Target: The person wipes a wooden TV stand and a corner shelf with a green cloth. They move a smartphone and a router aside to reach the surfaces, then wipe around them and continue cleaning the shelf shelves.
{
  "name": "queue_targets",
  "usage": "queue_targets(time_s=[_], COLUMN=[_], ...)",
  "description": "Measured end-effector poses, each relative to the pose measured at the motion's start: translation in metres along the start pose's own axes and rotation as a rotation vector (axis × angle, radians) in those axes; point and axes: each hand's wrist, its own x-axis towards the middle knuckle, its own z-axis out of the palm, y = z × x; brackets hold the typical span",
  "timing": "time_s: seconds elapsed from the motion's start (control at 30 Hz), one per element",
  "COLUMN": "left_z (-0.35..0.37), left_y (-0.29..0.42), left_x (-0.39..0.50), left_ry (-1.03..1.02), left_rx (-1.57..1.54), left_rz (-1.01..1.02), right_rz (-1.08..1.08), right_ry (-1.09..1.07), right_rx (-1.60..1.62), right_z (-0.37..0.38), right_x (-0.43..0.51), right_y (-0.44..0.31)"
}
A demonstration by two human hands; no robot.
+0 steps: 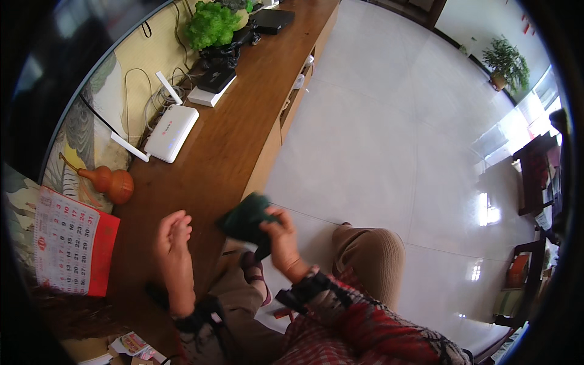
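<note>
My right hand (282, 237) grips a dark green cloth (248, 219), bunched up, at the front edge of a long brown wooden cabinet top (219, 155). To its left, my left hand (174, 242) is raised over the cabinet top with its fingers bent and nothing visible in them. A white router (172, 133) with two antennas lies farther along the top. Near the wall rests an orange-brown gourd (109, 182), and a red and white calendar (68, 246) stands left of my left hand.
Beyond the router are a black box (216, 80) on a white box, a green ornament (212, 25) and another black device (273, 20). A television (73, 45) stands along the left. My knee (372, 255) is beside the cabinet; wooden furniture (538, 173) stands far right.
</note>
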Motion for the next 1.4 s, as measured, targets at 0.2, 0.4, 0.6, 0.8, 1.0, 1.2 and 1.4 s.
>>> queue_targets(time_s=[0.2, 0.4, 0.6, 0.8, 1.0, 1.2, 1.4], left_z=[0.000, 0.014, 0.016, 0.018, 0.018, 0.017, 0.018], left_y=[-0.068, -0.121, -0.131, -0.134, -0.137, -0.136, -0.139], left_x=[0.048, 0.041, 0.035, 0.037, 0.037, 0.039, 0.040], left_ry=[-0.566, -0.677, -0.600, -0.614, -0.596, -0.611, -0.607], left_rx=[0.888, 1.084, 1.095, 1.075, 1.074, 1.102, 1.079], left_rz=[0.301, 0.372, 0.419, 0.409, 0.399, 0.410, 0.445], right_rz=[-0.046, 0.057, -0.066, -0.376, -0.462, -0.447, -0.366], right_ry=[0.202, 0.128, 0.085, 0.163, 0.224, 0.354, 0.396], right_rx=[0.383, 0.297, 0.002, -0.167, -0.086, -0.270, -0.280], right_z=[-0.016, -0.004, 0.048, 0.047, 0.029, 0.009, -0.022], right_x=[0.066, 0.080, 0.051, 0.149, 0.296, 0.343, 0.351], right_y=[-0.042, -0.004, 0.057, 0.050, 0.014, 0.036, 0.088])
